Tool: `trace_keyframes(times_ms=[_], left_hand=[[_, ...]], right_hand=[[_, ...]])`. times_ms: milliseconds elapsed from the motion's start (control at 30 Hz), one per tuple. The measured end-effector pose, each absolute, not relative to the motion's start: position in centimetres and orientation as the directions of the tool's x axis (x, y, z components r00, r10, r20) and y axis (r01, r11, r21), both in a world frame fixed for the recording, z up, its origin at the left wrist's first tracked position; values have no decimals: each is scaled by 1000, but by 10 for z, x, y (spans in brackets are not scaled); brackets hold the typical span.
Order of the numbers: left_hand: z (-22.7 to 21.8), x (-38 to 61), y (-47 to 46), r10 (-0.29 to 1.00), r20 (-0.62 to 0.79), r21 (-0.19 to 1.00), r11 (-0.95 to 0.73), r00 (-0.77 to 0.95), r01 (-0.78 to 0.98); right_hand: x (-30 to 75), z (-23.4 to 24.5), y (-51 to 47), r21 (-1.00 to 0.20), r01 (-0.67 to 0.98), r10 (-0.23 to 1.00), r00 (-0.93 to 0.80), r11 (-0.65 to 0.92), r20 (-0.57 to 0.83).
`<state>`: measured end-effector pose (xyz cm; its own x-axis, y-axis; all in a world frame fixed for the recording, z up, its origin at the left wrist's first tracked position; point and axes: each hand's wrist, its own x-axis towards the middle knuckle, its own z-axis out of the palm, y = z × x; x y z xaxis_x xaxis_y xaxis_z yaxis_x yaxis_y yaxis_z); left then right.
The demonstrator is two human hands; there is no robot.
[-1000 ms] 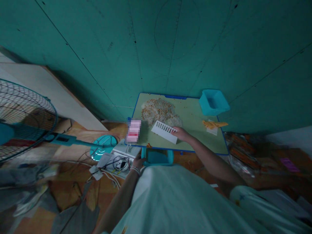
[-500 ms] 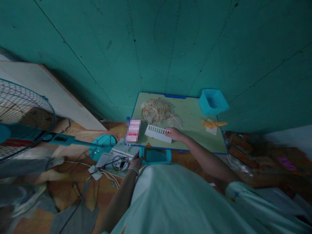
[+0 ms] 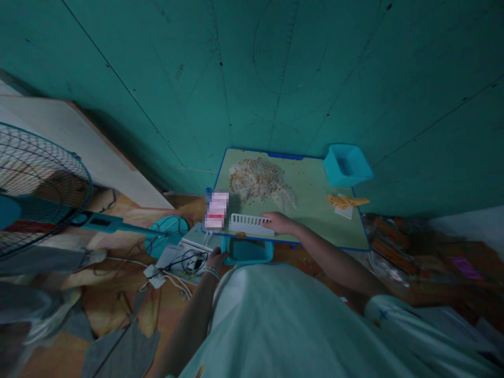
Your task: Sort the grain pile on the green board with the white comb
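My right hand (image 3: 279, 223) is closed on the right end of a white slotted plastic strip (image 3: 250, 224), which stands on edge near the front of the table (image 3: 315, 223). Just below the table's front edge, my left hand (image 3: 216, 258) grips the left side of a blue plastic bin (image 3: 248, 251). Some small orange-brown bits (image 3: 241, 234) lie at the table edge between strip and bin. Farther back on the tabletop spreads a pile of pale grains mixed with orange-brown kernels (image 3: 258, 178). What the bin holds is too dark to make out.
A second blue bin (image 3: 346, 165) sits at the table's back right corner, with a yellow-orange cloth-like item (image 3: 346, 201) before it. A pink-and-white blurred packet (image 3: 216, 210) stands at the left edge. A fan (image 3: 39, 194) and tangled cables (image 3: 192, 262) are on the left.
My right hand has drawn the white strip toward the table's front edge and slightly left, turning it more upright. The bin in my left hand has shifted slightly left.
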<state>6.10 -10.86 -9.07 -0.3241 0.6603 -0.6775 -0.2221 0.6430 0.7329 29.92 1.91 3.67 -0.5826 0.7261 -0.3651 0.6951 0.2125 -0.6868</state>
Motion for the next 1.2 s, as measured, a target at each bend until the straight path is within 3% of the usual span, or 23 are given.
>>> trace_keyframes(times_ms=[267,467,733,1067,1200], left_hand=[[-91,63,-107,614,-703,698,692,-360,-183],[-93,65,-106,619,-711,698,679,-333,-229],[-89,68,-107,622,-710,700,672,-330,-241],[-80,75,-101,623,-726,687,666,-291,-291],[-82,81,-99,623,-710,698,684,-328,-212]], right_hand=[[302,39,-6,-687,654,722,-636,317,-272],[311,42,-14,-719,646,718,-626,257,-305],[336,42,-2,-738,665,866,-432,119,-250],[342,28,24,-653,715,928,-369,252,-46],[338,22,43,-609,722,919,-393,329,31]])
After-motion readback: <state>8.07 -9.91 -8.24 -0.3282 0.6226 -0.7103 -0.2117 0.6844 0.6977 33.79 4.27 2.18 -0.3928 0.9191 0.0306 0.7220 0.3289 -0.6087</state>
